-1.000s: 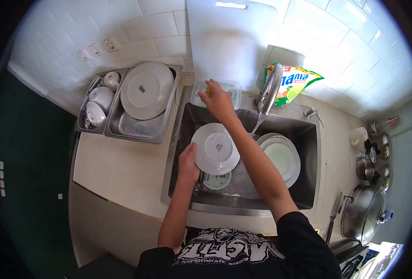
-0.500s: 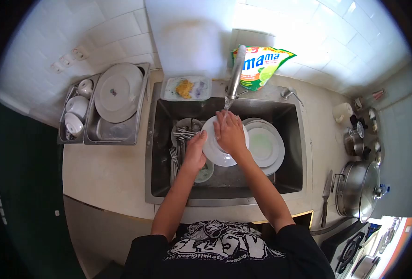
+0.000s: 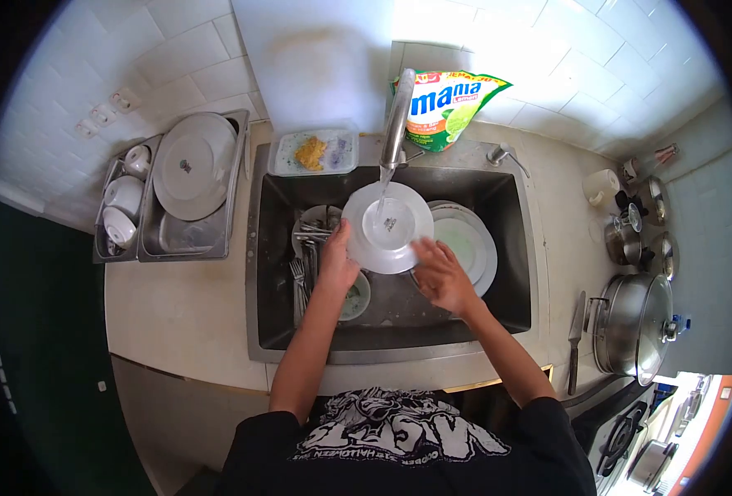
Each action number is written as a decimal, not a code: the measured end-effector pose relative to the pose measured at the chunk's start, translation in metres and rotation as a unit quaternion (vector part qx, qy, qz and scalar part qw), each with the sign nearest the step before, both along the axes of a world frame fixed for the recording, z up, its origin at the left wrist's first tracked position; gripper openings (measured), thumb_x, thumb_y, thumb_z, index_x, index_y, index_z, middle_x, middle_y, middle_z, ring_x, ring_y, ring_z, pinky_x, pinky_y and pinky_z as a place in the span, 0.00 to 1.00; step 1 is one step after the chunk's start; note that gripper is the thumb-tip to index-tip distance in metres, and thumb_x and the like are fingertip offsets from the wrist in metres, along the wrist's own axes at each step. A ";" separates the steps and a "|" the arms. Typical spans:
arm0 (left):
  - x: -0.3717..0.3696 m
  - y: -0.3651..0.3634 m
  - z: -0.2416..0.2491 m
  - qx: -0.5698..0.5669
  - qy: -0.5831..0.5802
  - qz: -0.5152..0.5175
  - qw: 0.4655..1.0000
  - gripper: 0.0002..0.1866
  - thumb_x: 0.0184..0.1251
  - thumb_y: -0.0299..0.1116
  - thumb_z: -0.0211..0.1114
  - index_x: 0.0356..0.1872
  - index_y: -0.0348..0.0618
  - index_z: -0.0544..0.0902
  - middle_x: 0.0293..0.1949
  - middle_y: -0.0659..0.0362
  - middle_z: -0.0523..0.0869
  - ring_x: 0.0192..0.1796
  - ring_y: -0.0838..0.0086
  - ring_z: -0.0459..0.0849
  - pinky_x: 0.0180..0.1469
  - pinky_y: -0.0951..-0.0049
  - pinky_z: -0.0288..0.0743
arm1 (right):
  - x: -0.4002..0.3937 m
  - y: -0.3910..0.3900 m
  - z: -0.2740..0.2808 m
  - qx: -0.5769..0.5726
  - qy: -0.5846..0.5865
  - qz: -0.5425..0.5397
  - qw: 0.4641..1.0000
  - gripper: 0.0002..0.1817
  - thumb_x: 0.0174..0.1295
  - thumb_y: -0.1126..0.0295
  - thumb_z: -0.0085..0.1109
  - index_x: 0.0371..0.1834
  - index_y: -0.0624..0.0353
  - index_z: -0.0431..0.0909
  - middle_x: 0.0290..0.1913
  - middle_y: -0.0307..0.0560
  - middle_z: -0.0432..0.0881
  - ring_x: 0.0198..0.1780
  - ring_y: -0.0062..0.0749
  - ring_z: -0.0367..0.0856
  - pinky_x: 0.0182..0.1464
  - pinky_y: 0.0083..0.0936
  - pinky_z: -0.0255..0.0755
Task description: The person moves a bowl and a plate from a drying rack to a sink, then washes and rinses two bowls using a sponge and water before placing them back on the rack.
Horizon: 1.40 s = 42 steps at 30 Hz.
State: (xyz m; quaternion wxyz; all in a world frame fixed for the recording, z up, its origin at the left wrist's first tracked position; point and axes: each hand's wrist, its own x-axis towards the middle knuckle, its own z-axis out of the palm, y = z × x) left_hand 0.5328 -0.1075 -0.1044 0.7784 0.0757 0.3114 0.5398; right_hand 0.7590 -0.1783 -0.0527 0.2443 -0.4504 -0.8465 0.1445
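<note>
A white plate [image 3: 403, 250] is tilted under the faucet [image 3: 399, 116], its underside with a small dark mark facing up, and water runs onto it. My left hand [image 3: 336, 263] grips the plate by its left rim, thumb on the upper side. At the plate's lower right rim is my right hand [image 3: 442, 274], fingers stretched out and somewhat blurred. Below in the sink [image 3: 395, 341], stacked plates [image 3: 486, 256] with greenish suds lie to the right. Forks and other cutlery [image 3: 301, 277] and a small bowl [image 3: 358, 299] of sudsy water sit to the left.
Metal trays [image 3: 186, 252] with large plates and white cups stand on the left counter. Behind the sink are a tub [image 3: 341, 161] with a yellow sponge [image 3: 310, 154] and a soap pouch [image 3: 444, 124]. A knife [image 3: 577, 339] and a lidded pot [image 3: 622, 331] are at right.
My right hand has moved off the middle of the plate to its lower right rim, uncovering the base. My left hand still holds the plate. The view has shifted slightly.
</note>
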 end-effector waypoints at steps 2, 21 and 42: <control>0.001 -0.003 -0.002 0.009 -0.011 -0.003 1.000 0.21 0.74 0.40 0.51 0.61 0.39 0.70 0.58 0.56 0.78 0.58 0.66 0.77 0.62 0.61 0.69 | 0.005 0.004 -0.023 -0.019 0.182 -0.129 0.975 0.03 0.56 0.70 0.61 0.31 0.56 0.80 0.61 0.49 0.75 0.63 0.40 0.73 0.64 0.38 0.66; -0.057 -0.034 0.035 0.053 0.292 -0.046 0.954 0.15 0.68 0.36 0.62 0.46 0.33 0.80 0.40 0.58 0.85 0.39 0.78 0.82 0.43 0.75 0.77 | -0.048 0.021 -0.026 -0.545 0.597 -0.191 0.557 0.22 0.67 0.59 0.55 0.57 0.63 0.70 0.52 0.44 0.77 0.53 0.27 0.76 0.56 0.28 0.68; -0.007 0.000 0.009 0.069 0.090 -0.078 0.990 0.11 0.70 0.37 0.60 0.45 0.41 0.79 0.39 0.60 0.85 0.41 0.75 0.84 0.45 0.72 0.78 | 0.020 0.064 0.029 -0.414 0.603 -0.172 0.660 0.16 0.64 0.65 0.60 0.48 0.66 0.79 0.40 0.44 0.84 0.39 0.25 0.82 0.44 0.24 0.77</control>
